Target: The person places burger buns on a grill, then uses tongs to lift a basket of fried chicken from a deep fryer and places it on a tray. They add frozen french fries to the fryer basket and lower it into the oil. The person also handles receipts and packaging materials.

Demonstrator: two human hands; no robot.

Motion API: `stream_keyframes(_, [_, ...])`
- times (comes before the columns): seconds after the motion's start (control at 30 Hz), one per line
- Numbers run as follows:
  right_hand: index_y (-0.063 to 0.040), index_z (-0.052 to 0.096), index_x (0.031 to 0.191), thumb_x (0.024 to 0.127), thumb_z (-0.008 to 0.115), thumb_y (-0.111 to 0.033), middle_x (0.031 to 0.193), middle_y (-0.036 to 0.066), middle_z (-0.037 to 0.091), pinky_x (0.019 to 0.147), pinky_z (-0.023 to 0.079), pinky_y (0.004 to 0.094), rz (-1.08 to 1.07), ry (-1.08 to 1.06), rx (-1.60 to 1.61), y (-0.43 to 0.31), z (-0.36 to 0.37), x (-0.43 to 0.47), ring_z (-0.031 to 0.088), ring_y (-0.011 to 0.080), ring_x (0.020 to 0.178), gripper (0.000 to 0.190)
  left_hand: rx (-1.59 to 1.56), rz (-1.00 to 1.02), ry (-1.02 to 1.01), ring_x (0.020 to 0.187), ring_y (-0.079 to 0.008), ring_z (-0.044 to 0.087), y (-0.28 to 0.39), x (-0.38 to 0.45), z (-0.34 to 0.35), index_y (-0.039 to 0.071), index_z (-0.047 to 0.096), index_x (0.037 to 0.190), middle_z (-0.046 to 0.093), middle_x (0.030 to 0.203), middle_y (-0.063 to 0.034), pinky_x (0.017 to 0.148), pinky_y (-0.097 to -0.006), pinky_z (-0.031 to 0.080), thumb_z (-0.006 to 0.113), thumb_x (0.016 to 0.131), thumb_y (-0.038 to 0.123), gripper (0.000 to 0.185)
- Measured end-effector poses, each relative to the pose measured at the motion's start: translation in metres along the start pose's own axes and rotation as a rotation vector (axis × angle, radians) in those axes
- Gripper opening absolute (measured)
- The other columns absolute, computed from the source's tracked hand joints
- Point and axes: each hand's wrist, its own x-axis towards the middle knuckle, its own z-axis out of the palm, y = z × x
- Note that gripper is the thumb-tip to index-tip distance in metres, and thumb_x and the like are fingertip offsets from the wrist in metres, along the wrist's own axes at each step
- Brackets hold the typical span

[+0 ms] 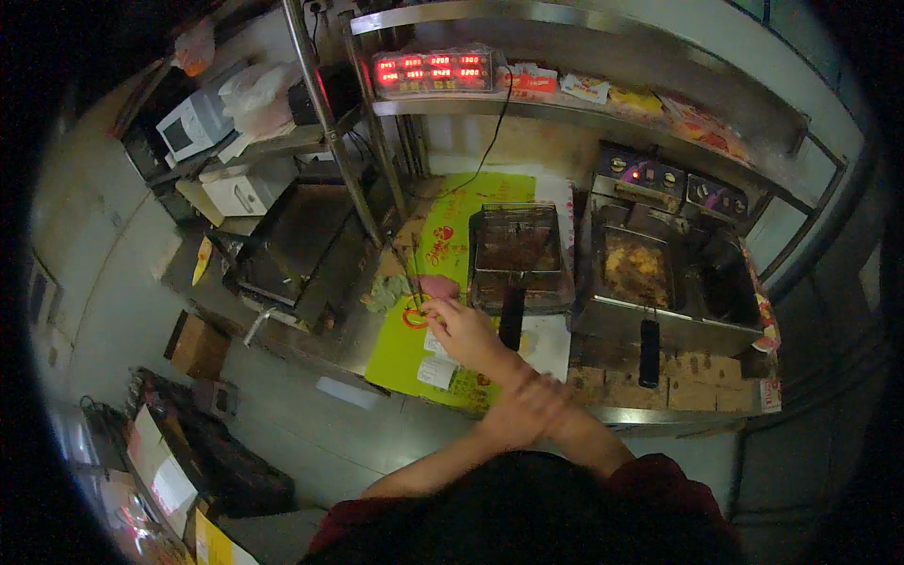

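My right hand (462, 332) reaches over a green printed sheet (452, 385) on the counter, its fingers closed at the orange handle of what looks like a pair of scissors (413, 319). Thin dark blades point away from me; part of the handle is hidden by the fingers. My left hand (522, 409) is wrapped around my right forearm and looks blurred. Beyond the fingers lie a pink cloth (436, 286) and a crumpled greenish cloth (387, 293). Two white paper slips (436, 372) with print lie beside my right hand, one partly covered.
An empty wire fry basket (519, 240) rests in a metal pan, its black handle towards me. Rightward, a deep fryer (628, 304) holds frying food (635, 267) in a basket. A griddle (296, 233) stands left. Lit timers (432, 70) sit on the shelf; a metal post (332, 134) rises left.
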Motion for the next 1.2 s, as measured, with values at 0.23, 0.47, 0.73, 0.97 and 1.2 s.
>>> stream_keyframes(0.23, [-0.011,0.057,0.102,0.087,0.052,-0.018,0.083,0.012,0.064,0.061,0.05,0.0417,-0.042,-0.095,-0.082,-0.003,-0.012,-0.103,0.062,0.0329,0.071,0.018,-0.13,0.193,-0.214,0.085,-0.0251,0.059,0.092,-0.006,0.034,0.01,0.057,0.109,0.061,0.094,-0.0098,0.076,-0.0395,0.048,0.05,0.086,0.023,0.028])
stream_keyframes(0.47, [-0.008,0.059,0.104,0.086,0.057,-0.016,0.098,0.009,0.064,0.067,0.05,0.034,0.474,-0.202,0.141,0.05,-0.055,-0.27,0.063,0.0256,0.078,0.02,-0.26,0.187,-0.476,0.11,-0.0271,0.05,0.156,-0.047,0.082,0.013,0.054,0.119,0.058,0.111,-0.009,0.098,-0.0523,0.032,0.055,0.084,0.034,0.042])
stream_keyframes(0.73, [-0.007,0.057,0.111,0.085,0.061,-0.023,0.092,0.004,0.063,0.064,0.05,0.0291,1.002,0.041,0.527,0.113,-0.134,-0.447,0.06,0.0145,0.075,0.031,-0.029,-0.009,-0.561,0.127,-0.0279,0.037,0.127,-0.112,0.038,0.012,0.054,0.119,0.047,0.13,-0.0075,0.106,-0.0549,0.022,0.059,0.084,0.03,0.04])
stream_keyframes(0.97, [-0.01,0.028,0.14,0.089,0.043,-0.057,0.134,0.014,0.044,0.103,0.031,0.0484,0.808,0.678,1.314,0.128,-0.214,-0.328,0.04,0.032,0.125,0.07,-0.072,-0.262,-0.463,0.12,-0.0288,0.043,0.137,-0.145,0.013,0.01,0.054,0.117,0.051,0.121,-0.0098,0.103,-0.056,0.026,0.057,0.084,0.019,0.035])
stream_keyframes(1.2, [-0.005,0.056,0.096,0.084,0.064,-0.027,0.085,0.012,0.06,0.062,0.047,0.0293,0.811,0.755,1.496,0.138,-0.208,-0.234,0.054,0.0181,0.068,0.027,-0.013,-0.4,-0.316,0.111,-0.0302,0.048,0.107,-0.143,-0.024,0.008,0.055,0.112,0.054,0.112,-0.0114,0.098,-0.0501,0.032,0.06,0.079,0.009,0.033])
